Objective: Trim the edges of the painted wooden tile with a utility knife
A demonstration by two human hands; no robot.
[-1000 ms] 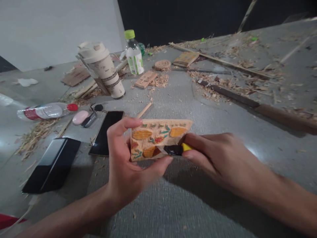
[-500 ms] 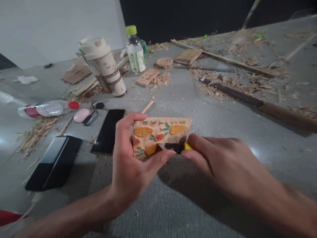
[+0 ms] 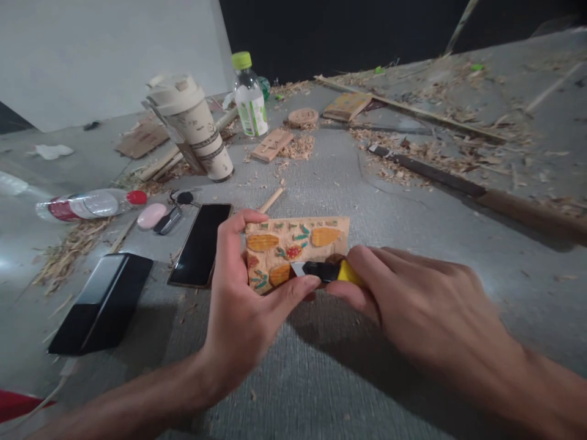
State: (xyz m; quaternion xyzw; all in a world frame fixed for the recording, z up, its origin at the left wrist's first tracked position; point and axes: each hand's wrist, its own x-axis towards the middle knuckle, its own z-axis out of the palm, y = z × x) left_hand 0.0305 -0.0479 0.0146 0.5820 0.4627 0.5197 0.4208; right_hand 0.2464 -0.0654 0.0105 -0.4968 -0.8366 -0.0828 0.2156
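My left hand (image 3: 245, 299) grips a carved wooden block (image 3: 298, 235) by its left end, fingers behind and thumb along the near edge. Painted orange, red and teal shapes stand out in relief on the block's face. In my right hand (image 3: 413, 299) is a utility knife (image 3: 323, 271) with a yellow and black handle. Its short blade lies against the lower part of the block, near an orange shape. My left thumb tip touches or almost touches the knife's black front end; which, I cannot tell.
Left of the block lie a phone (image 3: 202, 244), a black box-like device (image 3: 101, 302) and a plastic bottle (image 3: 92, 205). Farther back stand a tumbler (image 3: 195, 128) and a green-capped bottle (image 3: 250, 101). A long-handled tool (image 3: 440, 177) lies at right among wood shavings (image 3: 481, 146).
The block has turned slightly, so its right end sits a little farther left. My right hand has shifted slightly, exposing more of the knife's yellow handle.
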